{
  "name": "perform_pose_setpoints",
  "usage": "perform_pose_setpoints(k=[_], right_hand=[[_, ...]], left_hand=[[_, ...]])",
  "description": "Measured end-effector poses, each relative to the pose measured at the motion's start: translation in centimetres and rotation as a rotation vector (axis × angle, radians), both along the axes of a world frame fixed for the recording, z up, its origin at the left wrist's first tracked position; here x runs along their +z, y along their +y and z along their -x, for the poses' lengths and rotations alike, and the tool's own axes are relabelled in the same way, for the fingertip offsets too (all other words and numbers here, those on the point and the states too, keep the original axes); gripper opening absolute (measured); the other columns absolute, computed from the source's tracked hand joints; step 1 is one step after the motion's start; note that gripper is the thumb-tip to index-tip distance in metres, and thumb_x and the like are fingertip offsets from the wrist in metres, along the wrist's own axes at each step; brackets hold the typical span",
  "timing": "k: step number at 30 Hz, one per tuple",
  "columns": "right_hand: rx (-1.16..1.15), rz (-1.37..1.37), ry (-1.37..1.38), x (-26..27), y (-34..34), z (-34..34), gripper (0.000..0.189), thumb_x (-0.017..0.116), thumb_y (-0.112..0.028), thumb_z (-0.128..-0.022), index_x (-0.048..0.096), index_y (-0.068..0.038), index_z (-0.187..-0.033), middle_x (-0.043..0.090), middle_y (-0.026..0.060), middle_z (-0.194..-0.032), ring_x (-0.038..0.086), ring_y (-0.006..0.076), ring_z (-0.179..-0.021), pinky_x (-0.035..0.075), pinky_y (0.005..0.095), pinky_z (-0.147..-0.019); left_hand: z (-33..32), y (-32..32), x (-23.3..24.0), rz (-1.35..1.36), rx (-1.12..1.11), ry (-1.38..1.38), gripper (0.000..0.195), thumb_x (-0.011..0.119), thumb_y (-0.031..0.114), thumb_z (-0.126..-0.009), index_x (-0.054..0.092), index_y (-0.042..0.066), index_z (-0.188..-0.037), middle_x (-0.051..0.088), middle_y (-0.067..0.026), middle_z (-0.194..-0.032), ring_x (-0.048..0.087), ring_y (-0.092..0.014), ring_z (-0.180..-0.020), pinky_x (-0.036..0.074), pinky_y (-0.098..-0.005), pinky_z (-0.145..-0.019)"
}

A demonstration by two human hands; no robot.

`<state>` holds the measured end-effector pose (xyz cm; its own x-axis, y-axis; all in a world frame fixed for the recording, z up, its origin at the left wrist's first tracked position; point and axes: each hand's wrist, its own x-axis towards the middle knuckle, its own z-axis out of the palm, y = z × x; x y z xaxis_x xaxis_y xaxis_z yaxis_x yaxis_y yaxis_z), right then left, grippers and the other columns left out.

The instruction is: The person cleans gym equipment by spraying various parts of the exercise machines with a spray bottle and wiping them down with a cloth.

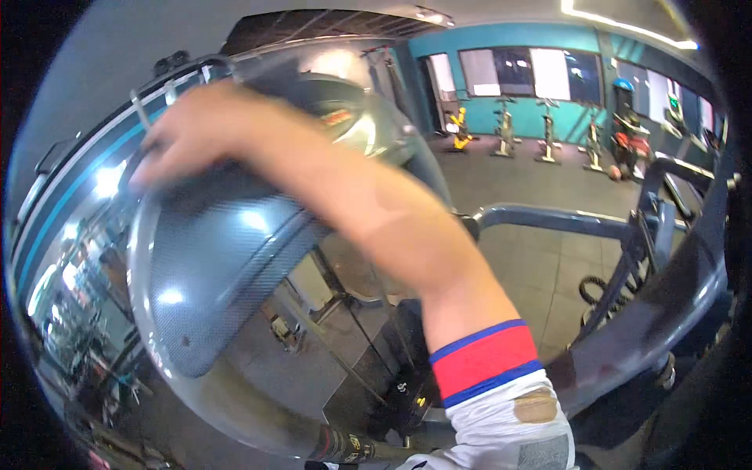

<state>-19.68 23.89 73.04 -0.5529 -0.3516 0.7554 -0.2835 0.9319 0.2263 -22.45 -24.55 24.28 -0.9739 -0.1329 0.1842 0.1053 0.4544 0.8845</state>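
My right arm, in a white sleeve (505, 432) with a red and blue cuff, stretches across the view to the upper left. At its end my right hand (185, 135) is motion-blurred, over the upper end of a gym machine's dark perforated shroud panel (205, 270). Blur hides whether the fingers touch the machine or grip anything. A curved tubular frame (138, 282) borders the panel and sweeps down to the bottom. Thin guide rods (341, 352) show below the forearm. My left hand is out of view.
Several exercise bikes (503, 129) stand along the teal wall (435, 41) under windows. Dark metal tubing (552, 216) crosses at the right, near a coiled battle rope (596, 291). A thick curved dark frame (658, 317) rises at far right. A mirror (76, 252) lines the left wall.
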Motion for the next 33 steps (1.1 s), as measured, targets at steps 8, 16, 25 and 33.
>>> perform_pose_setpoints(k=[8,16,25,33], right_hand=[[0.049,0.991,0.076,-4.5,30.4,-2.6,0.048,0.056,-0.047,-0.090,0.063,-0.011,-0.121,0.064,0.0043,-0.106,0.057,0.0137,-0.091,0.044,0.0261,-0.083],[-0.330,0.310,0.071,0.0,7.4,-2.0,0.073,0.046,-0.069,-0.082,0.064,-0.007,-0.115,0.064,0.0187,-0.113,0.059,0.0316,-0.108,0.044,0.0401,-0.094],[-0.388,-0.593,-0.286,-12.6,-16.9,-2.1,0.042,0.060,-0.052,-0.076,0.072,-0.012,-0.077,0.067,0.0064,-0.082,0.059,0.0242,-0.089,0.037,0.0461,-0.089],[-0.422,0.151,0.241,-3.4,-3.1,-4.2,0.051,0.058,-0.051,-0.081,0.068,-0.009,-0.107,0.061,0.0144,-0.115,0.053,0.0316,-0.112,0.038,0.0472,-0.097]], left_hand=[[-1.9,-5.3,-6.1,-0.005,0.077,0.017,0.034,0.061,0.031,-0.091,0.065,-0.001,-0.100,0.058,-0.0061,-0.077,0.050,-0.015,-0.069,0.042,-0.0307,-0.059],[-0.4,-6.5,-10.3,-0.092,0.040,-0.026,0.038,0.058,0.031,-0.093,0.064,-0.004,-0.105,0.059,-0.0048,-0.077,0.050,-0.017,-0.068,0.043,-0.0325,-0.061],[-0.2,-3.0,-4.3,-0.175,-0.147,0.023,0.044,0.058,0.032,-0.094,0.061,-0.005,-0.117,0.067,-0.0173,-0.107,0.063,-0.023,-0.096,0.049,-0.0326,-0.081],[-6.3,-11.1,-10.7,-0.056,-0.254,-0.012,0.040,0.060,0.031,-0.093,0.063,-0.004,-0.112,0.065,-0.0060,-0.081,0.056,-0.013,-0.072,0.047,-0.0283,-0.064]])
